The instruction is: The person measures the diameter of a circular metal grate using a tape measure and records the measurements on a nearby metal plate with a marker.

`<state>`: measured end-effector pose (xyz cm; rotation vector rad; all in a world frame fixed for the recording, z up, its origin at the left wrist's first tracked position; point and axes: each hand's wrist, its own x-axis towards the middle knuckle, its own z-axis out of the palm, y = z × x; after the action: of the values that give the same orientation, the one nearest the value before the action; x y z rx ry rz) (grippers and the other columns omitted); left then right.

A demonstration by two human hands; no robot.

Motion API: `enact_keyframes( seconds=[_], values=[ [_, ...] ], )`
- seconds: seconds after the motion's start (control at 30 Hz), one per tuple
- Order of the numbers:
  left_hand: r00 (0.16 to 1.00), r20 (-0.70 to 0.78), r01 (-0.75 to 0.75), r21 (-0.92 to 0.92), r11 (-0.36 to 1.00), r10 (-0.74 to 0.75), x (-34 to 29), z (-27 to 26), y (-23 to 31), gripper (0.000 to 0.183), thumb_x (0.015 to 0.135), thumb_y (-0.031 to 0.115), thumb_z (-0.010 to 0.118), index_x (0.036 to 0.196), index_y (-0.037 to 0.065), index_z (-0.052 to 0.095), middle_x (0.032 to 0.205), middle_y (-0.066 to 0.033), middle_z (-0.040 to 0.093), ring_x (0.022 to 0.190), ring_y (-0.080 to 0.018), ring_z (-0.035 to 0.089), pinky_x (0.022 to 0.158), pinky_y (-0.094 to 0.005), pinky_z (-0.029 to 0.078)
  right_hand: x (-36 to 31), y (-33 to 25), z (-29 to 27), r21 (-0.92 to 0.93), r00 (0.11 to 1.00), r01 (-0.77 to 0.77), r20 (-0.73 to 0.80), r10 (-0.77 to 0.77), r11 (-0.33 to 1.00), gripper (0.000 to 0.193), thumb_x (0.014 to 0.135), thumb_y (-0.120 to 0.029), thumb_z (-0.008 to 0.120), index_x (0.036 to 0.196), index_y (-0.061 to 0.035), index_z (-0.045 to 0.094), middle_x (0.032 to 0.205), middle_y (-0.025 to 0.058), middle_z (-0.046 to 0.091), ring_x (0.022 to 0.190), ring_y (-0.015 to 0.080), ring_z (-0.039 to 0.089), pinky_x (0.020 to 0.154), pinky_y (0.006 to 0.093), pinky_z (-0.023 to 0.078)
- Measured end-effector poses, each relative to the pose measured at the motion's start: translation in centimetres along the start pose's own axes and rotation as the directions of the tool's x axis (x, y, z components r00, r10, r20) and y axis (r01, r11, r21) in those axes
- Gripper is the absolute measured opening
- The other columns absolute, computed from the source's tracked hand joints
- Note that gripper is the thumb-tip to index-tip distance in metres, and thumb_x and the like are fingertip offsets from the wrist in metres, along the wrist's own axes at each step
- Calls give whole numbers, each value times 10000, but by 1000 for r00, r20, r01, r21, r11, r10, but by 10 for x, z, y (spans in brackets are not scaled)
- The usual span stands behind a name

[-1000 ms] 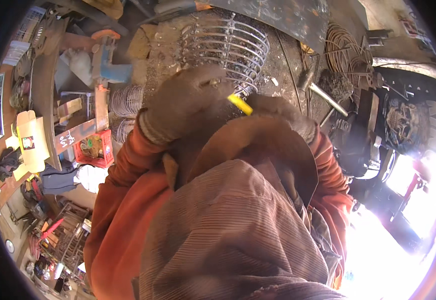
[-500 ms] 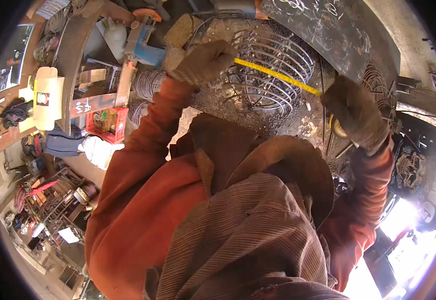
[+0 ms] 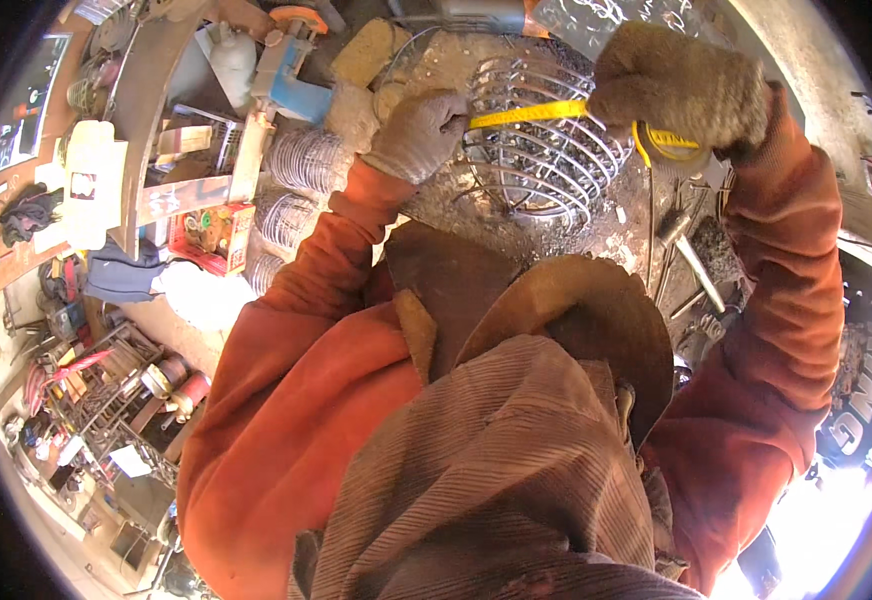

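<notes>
A yellow tape measure (image 3: 528, 114) is stretched between my two gloved hands. My left hand (image 3: 418, 138), closed, pinches the end of its blade. My right hand (image 3: 678, 88) is wrapped round the other end, and yellow parts of the tape show just under the glove. The case itself is mostly hidden by my fingers. Below the blade lies a cage-like set of curved metal rods (image 3: 531, 212) on the dark, littered work surface. A hammer (image 3: 694, 262) with a pale handle rests below my right hand.
Left of the work stand stacked wire coils (image 3: 301, 162) and a blue metal tool part (image 3: 299, 98). A red crate (image 3: 238, 248) of small items sits by the shelf. Beyond the rods, a dark plate with chalk marks (image 3: 581, 18) borders the surface. Long thin bars lie near the hammer.
My right hand has moved away from me and slightly left, and appears larger. The stretch of tape between my hands is shorter. The hammer has come into sight.
</notes>
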<state>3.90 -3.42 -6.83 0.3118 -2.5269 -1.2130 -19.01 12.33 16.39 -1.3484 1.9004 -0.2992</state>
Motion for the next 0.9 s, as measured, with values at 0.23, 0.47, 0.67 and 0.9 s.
enact_keyframes(
  seconds=[0.23,0.47,0.67,0.9],
  values=[
    [987,-22,158,3,987,-158,-10,1,24,144,885,119,706,979,10,711,894,-187,674,836,-354,685,760,-396,531,22,-36,-27,-233,977,-4,206,54,972,334,945,-299,694,984,22,775,837,140,758,748,197,658,740,393,525],
    [964,-67,265,147,953,-258,-21,5,31,175,882,123,710,1021,19,732,936,-195,691,877,-363,695,806,-421,542,28,20,-1,-7,977,153,152,-150,988,264,904,-268,742,865,-6,746,805,87,728,769,184,707,721,340,554],
    [965,-113,237,-30,971,-239,-13,4,44,190,891,151,718,1027,19,718,931,-201,683,890,-379,692,804,-427,536,2,17,1,-8,990,46,132,-44,999,253,912,-272,746,884,-21,763,785,73,703,775,161,701,696,333,545],
    [984,-93,163,162,973,-149,-16,3,30,207,912,133,697,1083,18,715,919,-207,687,846,-410,678,752,-466,531,20,0,-6,-84,972,133,208,-113,988,345,939,-324,721,1037,2,777,900,154,769,804,250,689,782,409,544]
  ],
)
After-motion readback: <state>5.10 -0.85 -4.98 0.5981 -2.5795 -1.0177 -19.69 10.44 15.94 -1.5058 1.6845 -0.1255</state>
